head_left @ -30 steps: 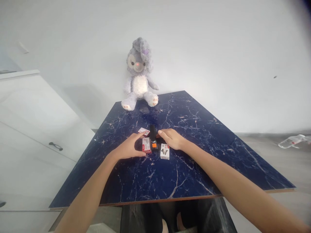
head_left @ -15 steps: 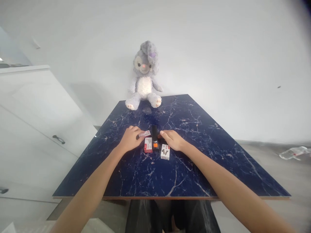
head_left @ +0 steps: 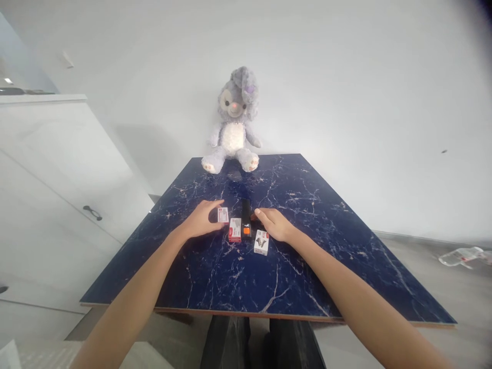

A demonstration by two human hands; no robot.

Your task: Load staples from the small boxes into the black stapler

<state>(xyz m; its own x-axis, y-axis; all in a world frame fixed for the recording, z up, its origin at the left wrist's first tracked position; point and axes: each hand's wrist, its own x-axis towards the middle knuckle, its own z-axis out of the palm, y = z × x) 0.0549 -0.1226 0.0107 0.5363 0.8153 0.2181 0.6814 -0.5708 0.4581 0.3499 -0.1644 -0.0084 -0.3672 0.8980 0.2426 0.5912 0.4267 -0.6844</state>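
My left hand (head_left: 203,218) has its thumb and forefinger spread around a small white-and-red box (head_left: 223,215) on the table. A second red-and-white box (head_left: 234,230) lies just right of it. Beside that is a long black object with an orange patch (head_left: 246,219) at its near end; its exact kind is unclear. My right hand (head_left: 273,223) rests just right of the black object, fingers bent together and thumb on top. Whether it grips anything is hidden. A white box with dark clips pictured on it (head_left: 261,242) lies below my right hand.
A grey plush rabbit (head_left: 233,123) sits at the far edge of the blue marbled table (head_left: 307,205), against the wall. A white cabinet (head_left: 57,195) stands at the left. Clear plastic packaging (head_left: 463,256) lies on the floor at the right.
My left hand has moved left with the small box, and its fingers have spread apart. The box now shows its face toward me. My right hand has stayed almost still.
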